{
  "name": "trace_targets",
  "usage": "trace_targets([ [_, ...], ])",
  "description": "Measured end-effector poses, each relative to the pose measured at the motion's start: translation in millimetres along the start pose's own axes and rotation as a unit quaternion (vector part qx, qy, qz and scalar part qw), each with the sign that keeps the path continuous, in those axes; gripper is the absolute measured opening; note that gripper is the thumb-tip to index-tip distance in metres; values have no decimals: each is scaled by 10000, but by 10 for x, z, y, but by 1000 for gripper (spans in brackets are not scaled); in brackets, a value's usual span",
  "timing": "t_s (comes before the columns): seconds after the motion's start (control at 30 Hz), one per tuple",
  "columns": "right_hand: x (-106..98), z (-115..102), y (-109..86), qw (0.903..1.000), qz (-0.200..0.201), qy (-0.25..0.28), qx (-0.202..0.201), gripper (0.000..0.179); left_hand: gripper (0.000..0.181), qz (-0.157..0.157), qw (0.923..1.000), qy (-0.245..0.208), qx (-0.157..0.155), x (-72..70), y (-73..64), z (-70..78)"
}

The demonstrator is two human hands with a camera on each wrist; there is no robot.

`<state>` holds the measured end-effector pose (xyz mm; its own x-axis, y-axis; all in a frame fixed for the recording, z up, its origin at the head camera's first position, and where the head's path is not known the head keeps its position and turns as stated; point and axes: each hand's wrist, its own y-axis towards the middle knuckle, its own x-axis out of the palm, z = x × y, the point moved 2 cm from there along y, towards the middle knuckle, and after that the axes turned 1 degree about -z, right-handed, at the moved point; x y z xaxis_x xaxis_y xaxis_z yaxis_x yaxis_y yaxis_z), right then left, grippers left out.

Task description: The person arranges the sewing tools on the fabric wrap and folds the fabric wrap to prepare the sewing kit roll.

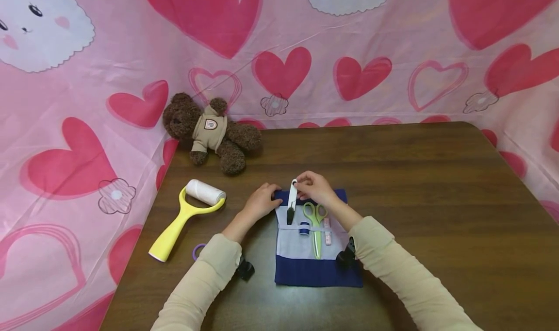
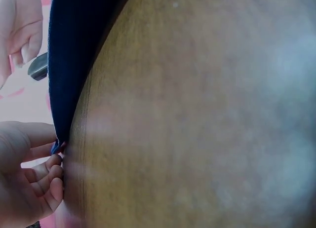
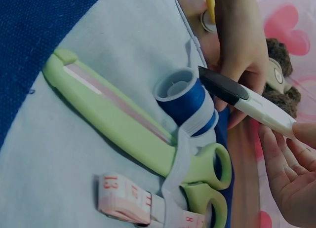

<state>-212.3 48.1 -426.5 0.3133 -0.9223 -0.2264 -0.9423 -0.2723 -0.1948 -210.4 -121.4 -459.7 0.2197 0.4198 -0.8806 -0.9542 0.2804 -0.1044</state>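
Observation:
A navy-and-white fabric organizer (image 1: 314, 272) lies unfolded on the table. My left hand (image 1: 262, 202) pinches its far left edge, thumb and fingers on the navy cloth (image 2: 74, 65). Above the white panel, my right hand (image 1: 316, 188) pinches the end of a slim white tool (image 1: 293, 195), whose black end (image 3: 219, 85) points down toward the panel. Under the elastic band (image 3: 175, 178) sit a blue thread spool (image 3: 182, 107), green scissors (image 3: 118, 122) and a pink-white tape measure (image 3: 123, 198). The black end points toward the stretch of band left of the spool.
On the left of the wooden table (image 1: 436, 200) lies a yellow-handled lint roller (image 1: 174, 229). A purple ring-shaped handle (image 1: 198, 250) shows beside my left sleeve. At the back left rests a brown teddy bear (image 1: 211, 132), against a pink heart-print cloth backdrop (image 1: 323, 103).

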Motion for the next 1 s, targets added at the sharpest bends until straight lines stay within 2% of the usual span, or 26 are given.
trace_targets([
  [0.23,49,53,19,9996,-88,-153,198,21,33,38,10000,39,36,2,2,-5],
  [0.4,75,101,4,9978,-438,-490,70,24,34,38,10000,42,61,5,2,-6],
  [0.57,107,110,-32,9921,-687,-1031,-202,22,33,12,10000,19,7,12,4,-8],
  [0.67,128,104,-55,9844,-757,-1544,-382,18,33,28,10000,58,4,21,11,-14],
  [0.8,166,105,-88,9683,-803,-2314,-498,16,33,72,9999,102,25,31,17,-26],
  [1.0,246,127,-133,9475,-832,-2952,-909,13,32,168,9997,91,129,31,13,-32],
])
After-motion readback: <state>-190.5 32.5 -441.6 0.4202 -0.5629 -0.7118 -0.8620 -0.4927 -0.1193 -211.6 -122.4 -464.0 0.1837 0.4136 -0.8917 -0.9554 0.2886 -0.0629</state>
